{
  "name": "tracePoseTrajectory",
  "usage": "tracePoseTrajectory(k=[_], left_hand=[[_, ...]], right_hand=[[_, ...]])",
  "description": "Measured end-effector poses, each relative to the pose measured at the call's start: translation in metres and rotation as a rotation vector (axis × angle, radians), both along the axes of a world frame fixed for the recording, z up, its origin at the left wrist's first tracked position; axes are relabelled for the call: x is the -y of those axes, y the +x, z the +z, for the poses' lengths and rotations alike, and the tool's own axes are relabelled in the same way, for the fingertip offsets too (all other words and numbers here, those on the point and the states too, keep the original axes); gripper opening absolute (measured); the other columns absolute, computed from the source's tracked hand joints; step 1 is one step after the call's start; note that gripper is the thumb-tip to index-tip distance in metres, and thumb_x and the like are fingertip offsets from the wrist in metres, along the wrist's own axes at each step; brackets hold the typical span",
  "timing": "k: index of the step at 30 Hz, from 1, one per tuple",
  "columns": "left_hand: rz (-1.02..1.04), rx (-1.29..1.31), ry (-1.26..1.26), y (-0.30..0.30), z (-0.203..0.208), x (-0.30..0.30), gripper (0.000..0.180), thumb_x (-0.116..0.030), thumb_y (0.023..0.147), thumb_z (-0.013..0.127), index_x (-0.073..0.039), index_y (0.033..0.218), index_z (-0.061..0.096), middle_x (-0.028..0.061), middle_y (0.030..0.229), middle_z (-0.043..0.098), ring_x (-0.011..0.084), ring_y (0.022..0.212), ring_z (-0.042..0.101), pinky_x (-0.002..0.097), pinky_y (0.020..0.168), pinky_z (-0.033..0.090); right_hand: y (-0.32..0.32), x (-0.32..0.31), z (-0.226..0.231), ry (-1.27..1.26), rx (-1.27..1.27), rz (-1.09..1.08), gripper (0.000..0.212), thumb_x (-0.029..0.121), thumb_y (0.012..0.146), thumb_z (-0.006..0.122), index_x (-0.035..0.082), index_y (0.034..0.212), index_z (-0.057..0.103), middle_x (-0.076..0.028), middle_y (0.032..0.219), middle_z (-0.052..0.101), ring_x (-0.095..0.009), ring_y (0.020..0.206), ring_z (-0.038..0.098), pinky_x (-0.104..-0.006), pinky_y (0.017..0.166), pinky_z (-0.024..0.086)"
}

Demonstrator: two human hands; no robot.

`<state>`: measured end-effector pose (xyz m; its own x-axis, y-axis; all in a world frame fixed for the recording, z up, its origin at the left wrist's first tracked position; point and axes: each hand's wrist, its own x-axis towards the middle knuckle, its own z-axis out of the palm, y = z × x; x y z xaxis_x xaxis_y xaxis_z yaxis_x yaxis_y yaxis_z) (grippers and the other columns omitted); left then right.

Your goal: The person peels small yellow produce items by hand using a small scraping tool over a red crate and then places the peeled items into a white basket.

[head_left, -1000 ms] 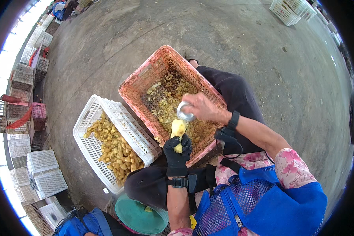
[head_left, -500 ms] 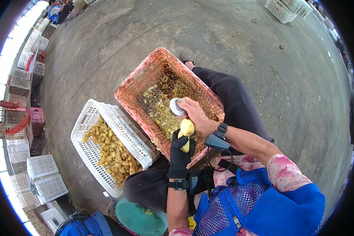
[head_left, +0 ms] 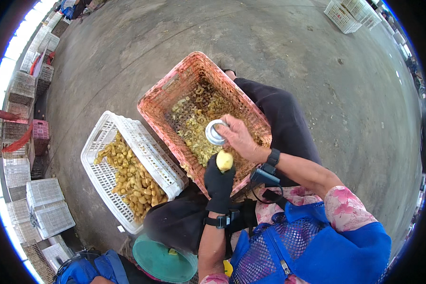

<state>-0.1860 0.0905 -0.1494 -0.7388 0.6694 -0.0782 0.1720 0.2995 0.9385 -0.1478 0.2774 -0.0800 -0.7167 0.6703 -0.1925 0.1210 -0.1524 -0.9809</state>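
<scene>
My left hand (head_left: 218, 189), in a black glove, is closed around a pale yellow, bulbous vegetable (head_left: 224, 161), one rounded end sticking out of the grip. Bare and just above it, my right hand (head_left: 241, 139) grips a round, ring-like silver metal tool (head_left: 213, 137), set apart from the vegetable. Both hands are over the near part of a pink plastic crate (head_left: 158, 90), where yellowish scraps and peel-like rings (head_left: 199, 125) lie. To the left stands a white plastic basket (head_left: 144, 154) holding many knobbly yellow vegetables (head_left: 135, 177).
A green basin (head_left: 163, 262) sits by my left knee, near another person's blue clothing (head_left: 92, 270). Stacked crates (head_left: 49, 206) line the left side. White crates (head_left: 343, 16) stand at the far right on the concrete floor.
The vegetable has been turned in my left hand, so its rounded end now faces up. My right hand and the metal tool have moved slightly away from it.
</scene>
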Motion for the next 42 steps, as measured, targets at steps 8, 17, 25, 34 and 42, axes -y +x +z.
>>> tracePoseTrajectory(k=[8,17,25,34,42], left_hand=[[-0.046,-0.022,0.117,-0.003,0.036,0.003,0.038,-0.015,0.101,0.092,-0.002,0.135,0.08,0.0109,0.115,0.089,0.02,0.093,0.084,0.0368,0.086,0.067],[-0.077,0.807,0.195,0.007,0.07,-0.004,0.037,-0.015,0.106,0.084,0.0,0.138,0.076,0.0122,0.115,0.087,0.0188,0.081,0.082,0.0305,0.059,0.062],[-0.178,1.211,0.284,0.002,0.065,-0.007,0.057,-0.016,0.104,0.082,0.0,0.156,0.066,0.0155,0.125,0.084,0.0175,0.094,0.081,0.029,0.079,0.065],[-0.144,1.282,0.238,0.002,0.055,0.013,0.048,-0.016,0.106,0.079,-0.002,0.15,0.068,0.0144,0.13,0.082,0.0132,0.093,0.076,0.0239,0.075,0.059],[-0.103,1.5,0.254,-0.011,0.041,0.019,0.039,-0.011,0.106,0.073,0.004,0.143,0.072,0.0183,0.125,0.085,0.0106,0.076,0.071,0.0218,0.056,0.05]], right_hand=[[0.034,-0.056,0.009,0.448,0.194,0.219,0.03,0.029,0.11,0.075,-0.002,0.112,0.073,-0.011,0.093,0.074,-0.022,0.083,0.074,-0.0422,0.074,0.059],[0.044,-0.033,0.047,0.399,-0.016,0.323,0.026,0.022,0.109,0.077,-0.002,0.116,0.073,-0.013,0.097,0.076,-0.022,0.09,0.076,-0.0396,0.081,0.061],[0.057,-0.052,0.018,0.283,0.16,0.207,0.027,0.026,0.111,0.076,-0.001,0.116,0.074,-0.01,0.095,0.077,-0.017,0.083,0.075,-0.0379,0.073,0.06],[0.053,-0.017,0.034,0.671,-0.01,0.369,0.028,0.024,0.109,0.081,0.001,0.123,0.071,-0.018,0.084,0.075,-0.038,0.08,0.08,-0.0466,0.073,0.06],[0.019,-0.045,-0.025,0.978,0.033,0.395,0.027,0.027,0.105,0.082,0.006,0.112,0.067,-0.022,0.086,0.072,-0.049,0.08,0.074,-0.0613,0.071,0.056]])
